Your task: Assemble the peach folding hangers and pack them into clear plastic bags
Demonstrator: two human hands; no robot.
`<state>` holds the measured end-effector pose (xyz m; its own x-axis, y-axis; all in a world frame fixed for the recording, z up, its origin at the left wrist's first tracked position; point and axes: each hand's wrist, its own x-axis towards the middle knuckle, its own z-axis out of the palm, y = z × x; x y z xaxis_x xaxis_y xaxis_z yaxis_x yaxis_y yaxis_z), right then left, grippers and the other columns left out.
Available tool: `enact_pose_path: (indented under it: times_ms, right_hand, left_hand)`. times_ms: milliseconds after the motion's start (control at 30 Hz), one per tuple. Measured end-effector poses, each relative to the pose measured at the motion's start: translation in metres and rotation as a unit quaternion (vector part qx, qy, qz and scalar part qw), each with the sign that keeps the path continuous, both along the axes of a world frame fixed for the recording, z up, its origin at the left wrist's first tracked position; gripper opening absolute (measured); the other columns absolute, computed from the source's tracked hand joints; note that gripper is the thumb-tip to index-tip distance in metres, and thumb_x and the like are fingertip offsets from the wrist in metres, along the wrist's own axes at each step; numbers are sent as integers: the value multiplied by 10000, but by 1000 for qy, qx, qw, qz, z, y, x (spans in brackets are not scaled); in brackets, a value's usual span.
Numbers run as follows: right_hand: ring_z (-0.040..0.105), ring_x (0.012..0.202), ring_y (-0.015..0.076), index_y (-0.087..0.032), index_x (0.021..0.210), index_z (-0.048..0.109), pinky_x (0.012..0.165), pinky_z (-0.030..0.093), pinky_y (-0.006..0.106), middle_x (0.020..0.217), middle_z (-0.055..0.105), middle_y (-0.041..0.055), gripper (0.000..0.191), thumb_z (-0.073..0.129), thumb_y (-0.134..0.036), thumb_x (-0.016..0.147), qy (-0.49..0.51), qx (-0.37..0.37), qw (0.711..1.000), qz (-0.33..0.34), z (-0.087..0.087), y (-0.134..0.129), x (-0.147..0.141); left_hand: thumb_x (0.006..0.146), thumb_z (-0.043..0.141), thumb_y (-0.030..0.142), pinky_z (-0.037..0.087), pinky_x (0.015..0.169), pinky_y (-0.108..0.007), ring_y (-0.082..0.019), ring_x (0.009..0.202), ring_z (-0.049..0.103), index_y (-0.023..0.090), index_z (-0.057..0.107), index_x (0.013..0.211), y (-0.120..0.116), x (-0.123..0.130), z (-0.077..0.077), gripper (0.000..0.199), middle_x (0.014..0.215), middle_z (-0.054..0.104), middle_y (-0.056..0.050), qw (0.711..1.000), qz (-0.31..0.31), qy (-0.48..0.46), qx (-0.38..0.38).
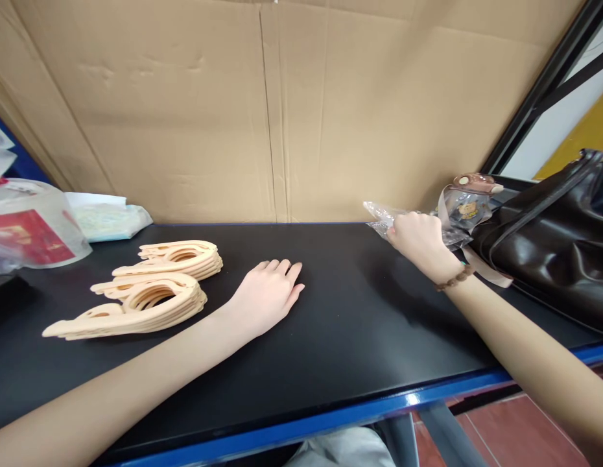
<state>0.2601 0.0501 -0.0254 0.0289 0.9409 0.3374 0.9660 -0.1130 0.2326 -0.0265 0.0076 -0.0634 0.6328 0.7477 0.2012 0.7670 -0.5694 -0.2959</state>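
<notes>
My left hand [268, 293] lies palm down on the black tabletop, its fingers stretched out, holding nothing. To its left are two stacks of flat beige plastic pieces that look like folding clothes hangers, a nearer stack [185, 305] and a farther stack [204, 261]. At the right, my right hand [418, 239], with a beaded bracelet at the wrist, is closed around a crinkled clear plastic bag [382, 214]. Part of the bag sticks out on both sides of the fist, above the table; the fingertips are hidden from me.
Behind the black table [340, 337] stands a cardboard panel [199, 117]. A clear drink bottle [469, 201] and a shiny black leather bag [554, 240] are at the right. On the left sit a red-and-white plastic package [36, 227] and a pale packet [109, 217].
</notes>
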Motion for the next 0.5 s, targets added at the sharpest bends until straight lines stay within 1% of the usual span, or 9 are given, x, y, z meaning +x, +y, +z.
enact_pose_path:
  times_ms: [67,100,133,167,233,267,300,400,500]
  right_hand:
    - [688,827,376,-49,865,727,628,458,384,856,707,273,438,380,-303,948,-2,44,999,-13,6,-13,-17]
    - [690,789,359,-64,842,727,617,451,372,827,711,250,471,373,-353,956,6,58,998,5,8,-20,-26]
    - [689,748,328,-93,824,727,612,445,353,789,716,208,496,373,-412,960,31,55,996,56,10,-27,-35]
    - [684,710,279,-132,826,726,611,438,324,749,719,150,506,359,-449,968,69,30,988,136,11,-34,-44]
    - [667,682,199,-195,882,720,614,422,274,749,723,58,495,329,-481,986,149,-13,949,277,11,-43,-57]
    - [662,696,177,-214,917,716,621,415,260,779,728,32,473,332,-480,989,178,-12,932,316,11,-45,-60]
    - [660,713,167,-221,944,713,626,409,255,813,733,20,446,348,-473,988,196,5,924,328,11,-46,-62]
    - [645,691,163,-214,944,714,616,393,261,809,731,12,366,417,-425,971,192,58,937,286,8,-38,-55]
    - [653,729,176,-216,973,705,649,422,272,860,733,17,330,411,-367,975,152,22,949,277,2,-26,-43]
  left_hand:
    - [989,347,282,485,904,-414,-283,1026,628,104,496,1333,1,0,0,415,1199,640,-146,999,0,-43,22]
    - [989,342,285,471,939,-415,-283,1077,610,100,448,1373,1,0,0,439,1273,605,-150,997,-2,-73,37]
    - [991,331,291,453,976,-415,-283,1143,579,96,406,1401,1,-1,2,460,1353,552,-153,993,-7,-106,53]
    - [994,316,301,434,1009,-414,-281,1209,536,95,377,1417,2,-1,4,474,1418,493,-153,988,-14,-138,66]
    - [1000,286,324,383,1072,-418,-264,1312,444,107,355,1422,2,-3,9,480,1477,425,-141,977,-34,-195,79]
    - [1003,273,331,361,1093,-420,-251,1337,415,123,357,1418,2,-4,11,472,1478,425,-129,972,-45,-217,73]
    - [1004,263,334,348,1106,-420,-238,1349,398,141,367,1408,2,-5,13,460,1469,437,-116,969,-54,-235,60]
    - [1006,258,339,381,1085,-413,-223,1301,455,180,424,1362,3,-9,13,425,1391,519,-80,963,-56,-265,-9]
    - [997,267,297,457,1008,-397,-229,1229,526,175,437,1357,6,-12,6,417,1345,554,-81,962,-13,-264,-68]
